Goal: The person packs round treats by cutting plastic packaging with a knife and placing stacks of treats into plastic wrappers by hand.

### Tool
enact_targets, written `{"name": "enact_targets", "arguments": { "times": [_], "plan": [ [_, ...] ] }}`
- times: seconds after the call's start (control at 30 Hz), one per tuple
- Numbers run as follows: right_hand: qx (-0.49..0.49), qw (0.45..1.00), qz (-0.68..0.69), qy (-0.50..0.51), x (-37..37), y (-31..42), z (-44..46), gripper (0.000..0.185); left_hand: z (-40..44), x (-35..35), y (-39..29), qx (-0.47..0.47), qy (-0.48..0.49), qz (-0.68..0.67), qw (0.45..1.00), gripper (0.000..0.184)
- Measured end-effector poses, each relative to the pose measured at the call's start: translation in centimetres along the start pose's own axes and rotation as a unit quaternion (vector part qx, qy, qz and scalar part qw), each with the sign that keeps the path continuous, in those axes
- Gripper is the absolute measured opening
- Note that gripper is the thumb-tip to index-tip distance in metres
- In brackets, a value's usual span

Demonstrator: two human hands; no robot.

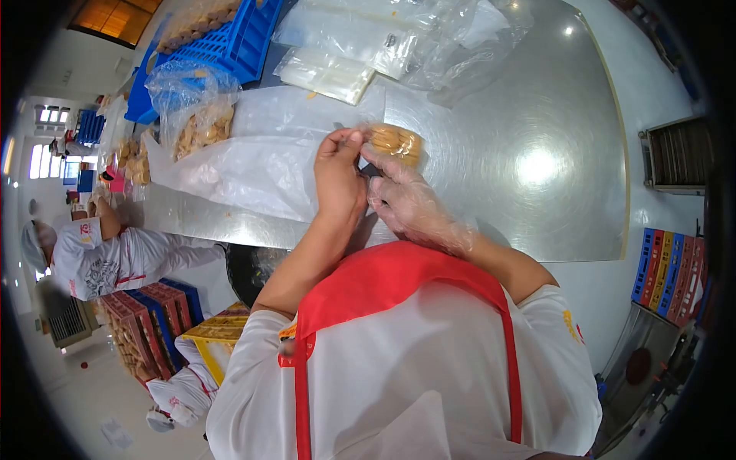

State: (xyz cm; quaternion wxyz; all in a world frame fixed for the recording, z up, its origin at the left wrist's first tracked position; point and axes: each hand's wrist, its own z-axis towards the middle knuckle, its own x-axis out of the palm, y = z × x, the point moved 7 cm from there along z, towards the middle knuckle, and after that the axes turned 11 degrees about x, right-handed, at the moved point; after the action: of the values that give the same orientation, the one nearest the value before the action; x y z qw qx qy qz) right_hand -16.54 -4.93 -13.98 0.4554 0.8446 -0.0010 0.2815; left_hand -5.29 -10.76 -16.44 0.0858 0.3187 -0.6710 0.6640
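A clear plastic bag of golden-brown baked pieces [397, 143] lies on the metal table just beyond my hands. My left hand [340, 175], without a glove, is closed, its thumb and fingertips pinching the bag's near-left end. My right hand [405, 195] wears a thin clear plastic glove. Its fingers are closed at the same end of the bag, with the fingertips close to those of my left hand. Exactly what lies between the fingertips is partly hidden.
Flat clear bags [326, 74] are stacked at the table's far side. A larger bag of baked pieces [205, 130] rests at the left on plastic sheeting [261, 172], near a blue crate [222, 50]. A co-worker [115, 253] stands left, beside stacked crates [146, 326].
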Motion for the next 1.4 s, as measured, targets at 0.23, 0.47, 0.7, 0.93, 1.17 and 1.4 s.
{"name": "enact_targets", "arguments": {
  "times": [0.23, 0.47, 0.7, 0.93, 1.17, 1.4],
  "plan": [
    [-0.023, 0.998, -0.052, -0.011, -0.2, -1.4, 0.5, 0.053, 0.7, 0.2, -1.4, 0.023, 0.008, -0.009, 1.0, 0.008],
    [0.136, 0.991, 0.009, 0.002, -0.2, 0.2, -1.3, 0.051, 0.4, -0.4, -0.5, -0.008, 0.025, -0.013, 1.0, 0.008],
    [-0.014, 0.982, -0.133, -0.132, -3.5, 1.6, -2.4, 0.047, 1.7, -2.0, -3.8, -0.001, 0.073, 0.014, 0.997, 0.006],
    [-0.163, 0.734, -0.563, -0.343, -8.0, 6.3, -1.6, 0.034, -0.2, -0.2, -6.1, 0.101, 0.195, 0.17, 0.961, 0.009],
    [-0.338, 0.677, -0.606, -0.247, -2.1, 8.7, -2.9, 0.029, -2.2, 1.6, -6.9, 0.198, 0.24, 0.263, 0.913, 0.007],
    [-0.313, 0.805, -0.501, -0.06, 3.4, 7.5, -1.7, 0.021, -3.8, 1.7, -7.6, 0.237, 0.266, 0.242, 0.903, 0.01]
  ]
}}
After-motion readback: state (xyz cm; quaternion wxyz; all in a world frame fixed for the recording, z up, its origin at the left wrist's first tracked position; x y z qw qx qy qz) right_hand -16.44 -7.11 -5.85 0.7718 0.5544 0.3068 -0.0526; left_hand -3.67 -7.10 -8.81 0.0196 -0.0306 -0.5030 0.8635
